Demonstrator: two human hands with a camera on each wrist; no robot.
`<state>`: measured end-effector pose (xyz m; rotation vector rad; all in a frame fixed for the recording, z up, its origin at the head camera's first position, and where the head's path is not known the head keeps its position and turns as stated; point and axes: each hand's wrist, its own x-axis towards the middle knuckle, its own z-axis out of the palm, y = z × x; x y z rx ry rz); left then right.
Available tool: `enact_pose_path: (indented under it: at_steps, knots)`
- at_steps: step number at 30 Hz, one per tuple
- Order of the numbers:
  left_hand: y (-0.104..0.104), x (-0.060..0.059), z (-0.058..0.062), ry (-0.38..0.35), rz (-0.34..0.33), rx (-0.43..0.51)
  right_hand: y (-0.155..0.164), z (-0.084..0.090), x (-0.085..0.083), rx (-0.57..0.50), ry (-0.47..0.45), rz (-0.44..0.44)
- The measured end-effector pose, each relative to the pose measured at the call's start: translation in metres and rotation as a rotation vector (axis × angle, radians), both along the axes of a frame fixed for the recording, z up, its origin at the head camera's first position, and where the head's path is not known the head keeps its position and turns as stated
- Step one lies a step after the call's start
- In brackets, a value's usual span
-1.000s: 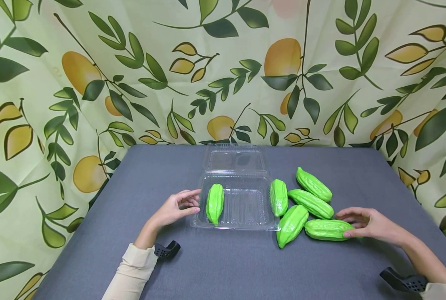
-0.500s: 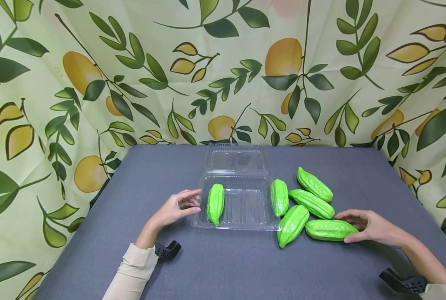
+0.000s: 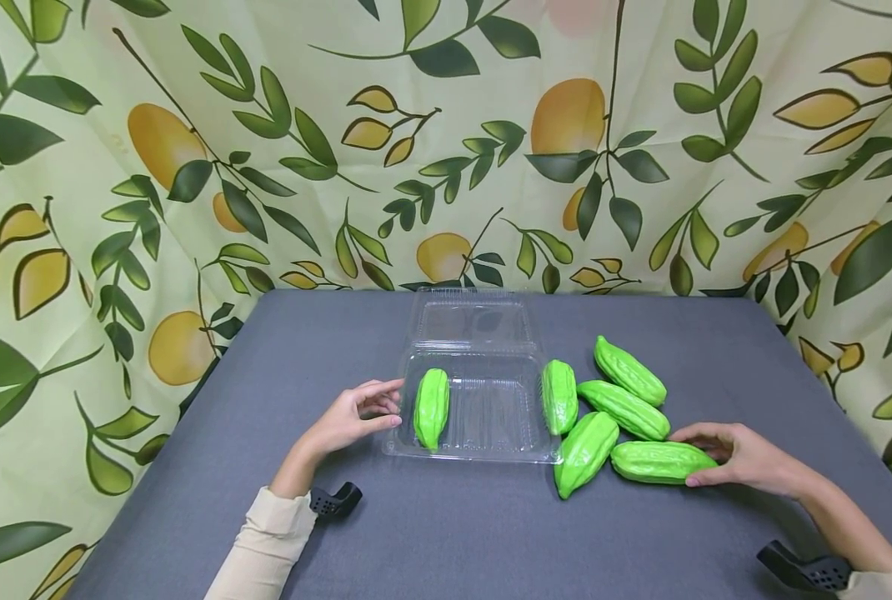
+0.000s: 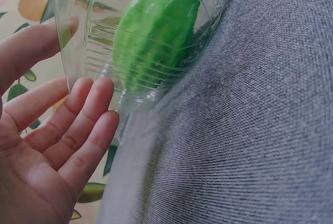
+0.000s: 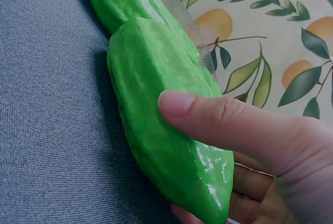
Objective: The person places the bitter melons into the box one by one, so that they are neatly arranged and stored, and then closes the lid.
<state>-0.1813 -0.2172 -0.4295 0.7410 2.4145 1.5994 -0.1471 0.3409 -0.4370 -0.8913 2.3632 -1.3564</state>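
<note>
In the head view, a clear plastic clamshell container (image 3: 491, 408) lies opened out mid-table, its lid (image 3: 472, 323) folded back. One green bitter melon (image 3: 432, 408) rests along its left side. My left hand (image 3: 356, 414) is at the container's left wall, fingers loosely bent, fingertips by the rim in the left wrist view. On the right, my right hand (image 3: 742, 457) holds the end of a bitter melon (image 3: 656, 462) lying on the table. In the right wrist view, the thumb (image 5: 208, 112) lies over this melon, other fingers behind it, partly hidden.
Several more bitter melons cluster right of the container: one (image 3: 560, 396) against its right wall, one (image 3: 587, 452) by its front corner, two others (image 3: 626, 408) (image 3: 629, 371) behind. A grey cloth (image 3: 446, 533) covers the table. A printed curtain (image 3: 446, 167) hangs behind.
My right hand's thumb has shifted from over the melon's end to its near side, with the fingers slightly more spread. The left hand, the container and the melons look unmoved.
</note>
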Motion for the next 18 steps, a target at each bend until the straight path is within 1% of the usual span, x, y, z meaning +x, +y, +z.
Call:
enact_pose_path:
  at_steps: [6,14,18]
  knots:
    - [0.0,0.0,0.0,-0.005,0.001,0.002,-0.001,0.003,0.001,-0.023,-0.027,0.019]
    - [0.0,0.0,0.0,-0.009,0.001,0.003,0.0,0.008,0.002,-0.019,-0.041,0.012]
    - [0.0,0.001,0.001,-0.001,0.004,-0.006,0.002,0.011,0.001,-0.022,-0.031,0.018]
